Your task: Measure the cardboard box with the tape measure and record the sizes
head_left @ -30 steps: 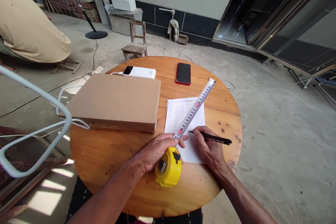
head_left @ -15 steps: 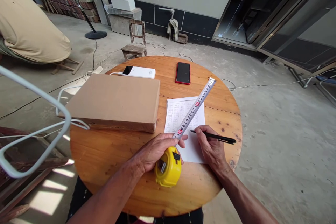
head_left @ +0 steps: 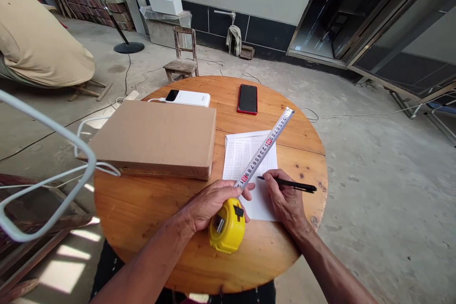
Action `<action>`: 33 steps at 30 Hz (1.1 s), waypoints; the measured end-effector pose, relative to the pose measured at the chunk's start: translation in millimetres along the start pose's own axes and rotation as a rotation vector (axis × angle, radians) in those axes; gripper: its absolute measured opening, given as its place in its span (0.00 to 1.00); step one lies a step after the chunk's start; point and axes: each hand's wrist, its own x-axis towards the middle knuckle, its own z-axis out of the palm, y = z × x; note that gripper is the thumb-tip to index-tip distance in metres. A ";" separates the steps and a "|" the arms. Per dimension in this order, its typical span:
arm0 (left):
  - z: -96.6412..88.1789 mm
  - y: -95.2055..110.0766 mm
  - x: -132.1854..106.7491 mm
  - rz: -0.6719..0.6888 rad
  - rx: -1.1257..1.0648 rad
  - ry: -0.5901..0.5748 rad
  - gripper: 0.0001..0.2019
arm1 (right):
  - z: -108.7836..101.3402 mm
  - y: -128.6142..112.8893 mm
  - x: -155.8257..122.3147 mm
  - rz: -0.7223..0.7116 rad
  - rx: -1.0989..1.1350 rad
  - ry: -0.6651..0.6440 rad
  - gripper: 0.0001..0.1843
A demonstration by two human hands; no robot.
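Observation:
My left hand [head_left: 208, 204] is closed round a yellow tape measure [head_left: 227, 227] near the front of the round wooden table [head_left: 149, 209]. Its blade [head_left: 265, 147] sticks out up and to the right, above a printed white sheet of paper [head_left: 242, 152]. My right hand [head_left: 285, 199] rests on the lower right of that sheet and grips a black pen [head_left: 288, 183], tip touching the paper beside the blade.
A flat cardboard box [head_left: 153, 137] fills the left of the table. Behind it lie a white power bank [head_left: 187, 98] and a red-cased phone [head_left: 248, 99]. A white wire frame [head_left: 46, 166] juts in at the left. A small wooden chair [head_left: 183, 54] stands beyond on concrete floor.
Almost nothing differs. The pen has tilted slightly back and forth in my right hand; the tape measure and blade have stayed in place.

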 end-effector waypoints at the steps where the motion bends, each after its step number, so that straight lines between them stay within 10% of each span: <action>1: -0.2 -0.4 0.2 0.001 -0.001 -0.004 0.10 | -0.1 0.1 -0.1 0.001 -0.003 -0.002 0.11; 33: -0.1 -1.2 1.2 -0.020 -0.018 0.001 0.11 | -1.5 -2.1 1.2 -0.001 -0.044 -0.016 0.12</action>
